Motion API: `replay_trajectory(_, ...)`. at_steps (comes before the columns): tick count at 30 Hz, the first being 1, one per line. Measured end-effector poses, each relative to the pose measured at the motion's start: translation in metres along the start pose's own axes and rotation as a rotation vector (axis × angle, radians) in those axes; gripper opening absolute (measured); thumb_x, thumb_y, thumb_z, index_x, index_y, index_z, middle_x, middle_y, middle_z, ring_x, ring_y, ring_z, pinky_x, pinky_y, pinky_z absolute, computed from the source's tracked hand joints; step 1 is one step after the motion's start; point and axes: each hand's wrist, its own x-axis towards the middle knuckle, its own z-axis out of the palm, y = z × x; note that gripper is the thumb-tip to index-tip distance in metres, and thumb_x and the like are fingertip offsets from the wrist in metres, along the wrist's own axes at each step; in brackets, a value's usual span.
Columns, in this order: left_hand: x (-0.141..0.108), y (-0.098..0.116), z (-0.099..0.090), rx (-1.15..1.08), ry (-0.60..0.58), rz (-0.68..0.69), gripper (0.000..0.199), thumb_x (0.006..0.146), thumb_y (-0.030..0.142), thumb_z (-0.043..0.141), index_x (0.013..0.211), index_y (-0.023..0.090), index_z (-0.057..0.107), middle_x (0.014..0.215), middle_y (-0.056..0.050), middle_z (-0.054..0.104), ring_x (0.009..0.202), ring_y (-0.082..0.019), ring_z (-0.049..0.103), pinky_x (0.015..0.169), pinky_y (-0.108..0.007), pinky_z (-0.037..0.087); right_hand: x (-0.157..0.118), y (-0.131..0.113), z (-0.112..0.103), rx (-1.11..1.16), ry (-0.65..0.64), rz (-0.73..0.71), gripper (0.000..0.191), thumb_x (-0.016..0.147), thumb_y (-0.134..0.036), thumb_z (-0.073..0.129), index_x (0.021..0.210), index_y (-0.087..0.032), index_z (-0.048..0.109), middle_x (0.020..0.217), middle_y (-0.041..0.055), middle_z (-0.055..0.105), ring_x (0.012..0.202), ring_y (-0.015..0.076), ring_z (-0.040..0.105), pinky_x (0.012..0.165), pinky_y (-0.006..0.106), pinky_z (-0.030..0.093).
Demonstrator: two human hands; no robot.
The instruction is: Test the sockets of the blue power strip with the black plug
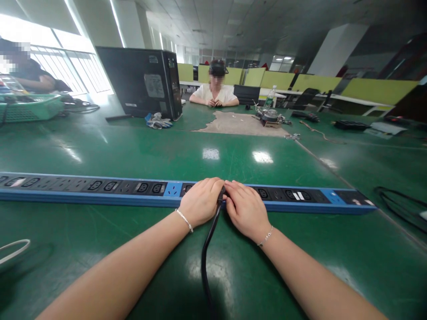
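A long blue-and-black power strip (110, 199) lies across the green table, with a row of sockets along its top. My left hand (201, 202) and my right hand (246, 209) meet over its middle, right of a blue socket (172, 190). Between them a black plug (220, 195) stands at the strip, gripped from both sides by bent fingers. How deep it sits in a socket is hidden by my hands. From the plug a black cable (204, 253) runs down toward the table's near edge.
Beyond the strip stand a black computer case (140, 82), gloves (158, 121), a green basket (36, 109) and a bottle (269, 98). A person (214, 91) sits opposite, another person (31, 71) at far left. Coiled black cable (396, 202) lies at right, a white loop (15, 244) at left.
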Motion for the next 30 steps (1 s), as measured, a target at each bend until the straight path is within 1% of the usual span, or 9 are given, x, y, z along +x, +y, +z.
replay_trajectory(13, -0.003, -0.001, 0.008, 0.016, 0.103, 0.011, 0.029, 0.092, 0.031, 0.042, 0.112, 0.013, 0.05, 0.109, -0.013, 0.062, 0.102, -0.023, 0.057, 0.091, -0.038, 0.046, -0.001, 0.001, 0.0, 0.006, -0.005, -0.002, 0.038, 0.091, -0.025, 0.036, 0.12, -0.016, 0.058, 0.128, 0.0054, 0.057, 0.121, 0.0203, 0.048, 0.101, 0.037, 0.035)
replay_trajectory(16, 0.004, 0.005, -0.001, -0.083, 0.27, -0.115, 0.028, 0.091, 0.031, 0.042, 0.114, 0.015, 0.048, 0.108, -0.011, 0.061, 0.102, -0.021, 0.057, 0.091, -0.036, 0.046, 0.0, 0.0, 0.001, 0.011, 0.006, 0.008, 0.037, 0.09, -0.025, 0.038, 0.119, -0.017, 0.059, 0.127, 0.0054, 0.058, 0.12, 0.0203, 0.048, 0.101, 0.038, 0.035)
replay_trajectory(18, 0.011, 0.009, -0.015, -0.129, 0.411, -0.217, 0.027, 0.091, 0.03, 0.042, 0.115, 0.017, 0.047, 0.109, -0.009, 0.06, 0.102, -0.02, 0.057, 0.093, -0.036, 0.045, 0.0, 0.0, 0.001, 0.009, 0.018, 0.015, 0.036, 0.089, -0.026, 0.04, 0.119, -0.018, 0.059, 0.127, 0.0052, 0.058, 0.12, 0.02, 0.048, 0.101, 0.038, 0.035)
replay_trajectory(19, 0.013, 0.01, -0.023, -0.127, 0.427, -0.224, 0.027, 0.091, 0.03, 0.044, 0.115, 0.018, 0.048, 0.111, -0.009, 0.06, 0.103, -0.02, 0.056, 0.094, -0.036, 0.044, -0.001, 0.0, 0.001, 0.007, 0.022, 0.018, 0.036, 0.089, -0.026, 0.04, 0.119, -0.019, 0.059, 0.127, 0.005, 0.058, 0.12, 0.0199, 0.048, 0.101, 0.038, 0.035)
replay_trajectory(21, 0.012, 0.005, -0.04, -0.106, 0.347, -0.173, 0.028, 0.089, 0.033, 0.046, 0.114, 0.019, 0.049, 0.11, -0.008, 0.06, 0.104, -0.02, 0.056, 0.094, -0.035, 0.043, -0.001, 0.0, 0.001, 0.004, 0.023, 0.018, 0.036, 0.089, -0.026, 0.04, 0.119, -0.019, 0.059, 0.127, 0.0049, 0.058, 0.119, 0.0194, 0.048, 0.101, 0.038, 0.035)
replay_trajectory(23, 0.003, -0.01, -0.055, -0.081, 0.287, -0.191, 0.03, 0.089, 0.036, 0.045, 0.112, 0.019, 0.052, 0.109, -0.007, 0.061, 0.101, -0.02, 0.057, 0.093, -0.036, 0.044, -0.001, 0.0, 0.001, 0.004, 0.021, 0.015, 0.037, 0.089, -0.026, 0.04, 0.119, -0.019, 0.059, 0.127, 0.0048, 0.058, 0.119, 0.019, 0.048, 0.101, 0.037, 0.035)
replay_trajectory(26, -0.024, -0.045, -0.07, -0.076, 0.214, -0.341, 0.033, 0.087, 0.042, 0.044, 0.11, 0.02, 0.055, 0.106, -0.007, 0.064, 0.097, -0.022, 0.059, 0.091, -0.038, 0.045, -0.002, 0.001, 0.001, 0.011, 0.021, 0.013, 0.037, 0.089, -0.027, 0.039, 0.12, -0.019, 0.058, 0.128, 0.0041, 0.057, 0.12, 0.0189, 0.048, 0.101, 0.037, 0.035)
replay_trajectory(28, -0.042, -0.067, -0.076, -0.114, 0.104, -0.444, 0.038, 0.085, 0.047, 0.046, 0.109, 0.02, 0.057, 0.104, -0.008, 0.066, 0.095, -0.023, 0.061, 0.089, -0.039, 0.047, -0.002, 0.001, 0.002, 0.02, 0.022, 0.015, 0.038, 0.089, -0.027, 0.038, 0.12, -0.019, 0.059, 0.128, 0.0037, 0.057, 0.12, 0.0194, 0.048, 0.102, 0.037, 0.034)
replay_trajectory(30, -0.053, -0.08, -0.079, -0.172, -0.012, -0.48, 0.043, 0.082, 0.05, 0.048, 0.11, 0.02, 0.057, 0.1, -0.007, 0.067, 0.089, -0.023, 0.063, 0.086, -0.039, 0.049, -0.001, 0.001, 0.002, 0.029, 0.023, 0.019, 0.038, 0.089, -0.026, 0.039, 0.119, -0.018, 0.059, 0.127, 0.004, 0.058, 0.12, 0.0198, 0.048, 0.102, 0.037, 0.034)
